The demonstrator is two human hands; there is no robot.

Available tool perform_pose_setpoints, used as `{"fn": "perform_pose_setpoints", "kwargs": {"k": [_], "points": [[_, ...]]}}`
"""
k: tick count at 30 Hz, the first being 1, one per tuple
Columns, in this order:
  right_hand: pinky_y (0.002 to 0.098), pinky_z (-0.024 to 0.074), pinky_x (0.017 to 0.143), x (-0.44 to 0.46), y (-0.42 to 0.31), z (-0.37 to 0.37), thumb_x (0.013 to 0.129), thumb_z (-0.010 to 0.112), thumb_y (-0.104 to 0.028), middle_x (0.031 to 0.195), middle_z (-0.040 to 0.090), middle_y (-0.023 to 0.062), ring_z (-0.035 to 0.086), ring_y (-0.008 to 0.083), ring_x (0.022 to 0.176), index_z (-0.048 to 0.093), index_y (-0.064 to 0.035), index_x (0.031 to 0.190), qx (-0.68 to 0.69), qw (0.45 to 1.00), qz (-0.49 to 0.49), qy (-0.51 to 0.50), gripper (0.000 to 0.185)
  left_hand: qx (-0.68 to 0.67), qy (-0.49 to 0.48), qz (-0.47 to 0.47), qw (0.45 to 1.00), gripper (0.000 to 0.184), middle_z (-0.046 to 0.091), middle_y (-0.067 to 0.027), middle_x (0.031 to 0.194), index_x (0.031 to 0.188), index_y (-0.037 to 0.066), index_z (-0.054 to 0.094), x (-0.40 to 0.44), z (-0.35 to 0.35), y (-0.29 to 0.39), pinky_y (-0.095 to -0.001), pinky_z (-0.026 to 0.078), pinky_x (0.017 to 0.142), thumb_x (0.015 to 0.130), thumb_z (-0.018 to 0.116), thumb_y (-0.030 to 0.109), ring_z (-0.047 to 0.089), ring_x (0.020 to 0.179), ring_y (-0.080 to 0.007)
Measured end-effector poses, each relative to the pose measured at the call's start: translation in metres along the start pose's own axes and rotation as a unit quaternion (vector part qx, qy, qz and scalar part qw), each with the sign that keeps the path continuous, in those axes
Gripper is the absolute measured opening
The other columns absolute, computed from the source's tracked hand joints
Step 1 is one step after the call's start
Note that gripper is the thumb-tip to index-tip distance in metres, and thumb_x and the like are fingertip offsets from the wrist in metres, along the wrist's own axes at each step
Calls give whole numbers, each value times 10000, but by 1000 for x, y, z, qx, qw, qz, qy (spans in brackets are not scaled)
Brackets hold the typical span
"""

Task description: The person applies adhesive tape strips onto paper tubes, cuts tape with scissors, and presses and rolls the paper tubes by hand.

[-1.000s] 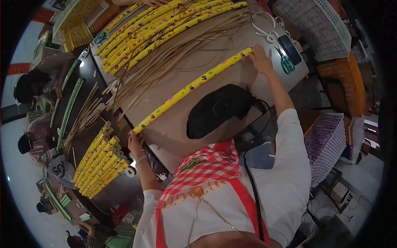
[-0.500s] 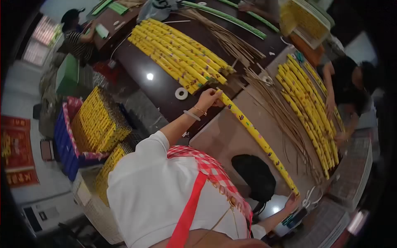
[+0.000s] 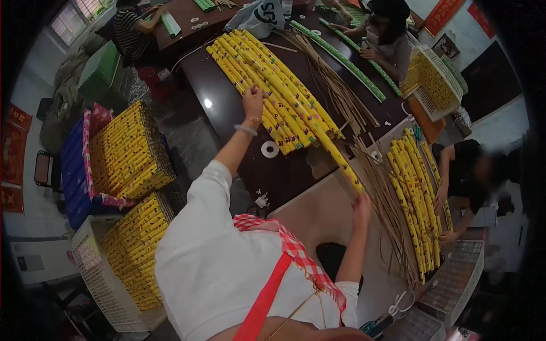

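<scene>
A long yellow patterned tube [image 3: 340, 160] reaches from the near table onto a bundle of similar tubes [image 3: 267, 85] on the dark table. My right hand [image 3: 361, 211] is closed at the tube's near end. My left hand [image 3: 253, 103], with bracelets at the wrist, is over the left part of the bundle, its fingers bent together; what they hold, if anything, is hidden. A white tape roll [image 3: 269, 149] lies beside the bundle's near end. Brown strips [image 3: 387, 210] run along the near table, right of my right hand.
A co-worker's hands [image 3: 442, 199] touch more yellow tubes [image 3: 410, 204] at right. Other people sit by green strips [image 3: 341, 57] at the back. Crates of yellow tubes [image 3: 128, 153] stand at left. A black object [image 3: 331, 258] lies near my body.
The view has turned left since the first frame. The tube has moved from the near table onto the bundle, and my left hand has moved out over the bundle.
</scene>
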State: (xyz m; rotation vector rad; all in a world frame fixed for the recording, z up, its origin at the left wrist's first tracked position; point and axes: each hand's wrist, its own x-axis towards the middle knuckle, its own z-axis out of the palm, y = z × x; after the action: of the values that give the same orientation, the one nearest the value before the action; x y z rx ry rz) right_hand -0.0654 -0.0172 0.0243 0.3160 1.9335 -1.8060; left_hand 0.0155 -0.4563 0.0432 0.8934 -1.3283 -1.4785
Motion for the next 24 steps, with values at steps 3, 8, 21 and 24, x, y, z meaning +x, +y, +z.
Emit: {"fn": "perform_pose_setpoints", "kwargs": {"k": [3,8,21,24], "points": [[225,317,443,4,-32,95,868,511,-255,650,405,-3,394,73,497,442,-63,1217,-17,999,30,-19,404,28,-37,9,999,234,563,-58,839,1066,6,502,-88,-47,-20,-251,468,602,844,488,79,558,661,-114],[214,312,422,17,-28,178,864,525,-228,657,469,-17,428,59,504,557,-55,1024,29,995,71,-56,238,109,22,-114,987,212,579,-47,796,1022,27,540,-215,-144,-62,-246,475,563,821,519,92,561,647,-107],[299,447,646,-84,92,64,832,530,-186,817,591,110,563,189,695,587,-11,972,-330,899,-106,-269,232,67,27,-370,926,293,562,-56,797,1072,20,496,-246,-161,-78,-239,465,498,842,519,201,568,576,-130],[349,452,692,-117,106,63,805,544,-155,837,581,148,572,277,762,585,3,949,-392,827,-290,-281,218,62,38,-393,917,322,555,-48,786,1067,25,496,-234,-154,-98,-243,454,471,859,489,271,574,625,-140]]}}
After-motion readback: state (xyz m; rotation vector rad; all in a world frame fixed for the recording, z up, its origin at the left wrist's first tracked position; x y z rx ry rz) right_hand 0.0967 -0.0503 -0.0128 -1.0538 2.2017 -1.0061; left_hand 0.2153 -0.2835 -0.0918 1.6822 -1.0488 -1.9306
